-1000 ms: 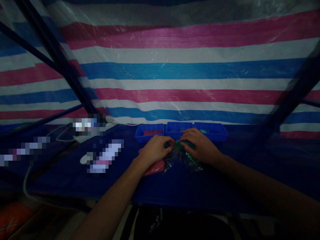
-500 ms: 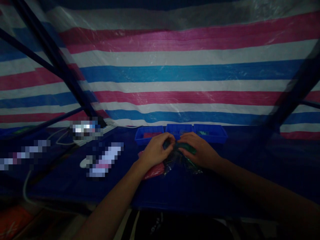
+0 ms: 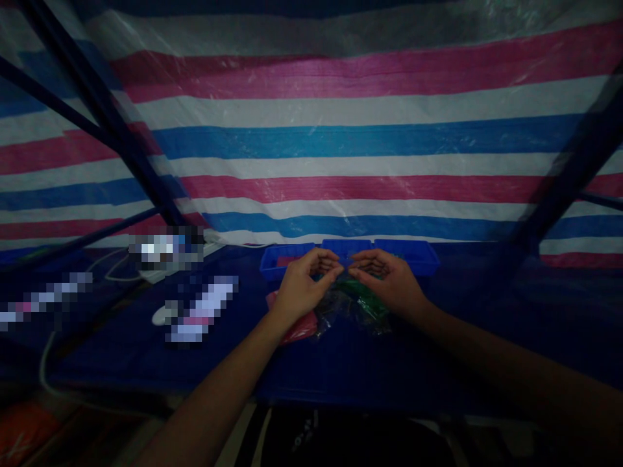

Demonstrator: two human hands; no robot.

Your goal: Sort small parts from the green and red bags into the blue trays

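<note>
At my remote end, the near stretch of the table (image 3: 341,373) comes up blue and dim. Past it I see the red bag (image 3: 300,329), partly hidden by the left hand (image 3: 302,287) and its wrist. The clear bag (image 3: 327,316) lies crumpled just right of that, on the near side of the gap between the 2 hands. Right again is the green bag (image 3: 370,301), beside and below the thumb of the right hand (image 3: 396,285), so I make the right hand the nearer of the 2. I read the green bag's long axis as a slant, its far-left end toward the gap, its near-right end toward the right wrist.

Both hands face each other with fingers curled and thumbs brought toward the fingertips, narrowly apart. I cannot tell whether either hand pinches something thin, or whether the right thumb touches the green bag.

Beyond the hands I have 3 trays (image 3: 423,264) in a row, partly covered by the fingers, and behind them the striped sheet (image 3: 365,143).
</note>
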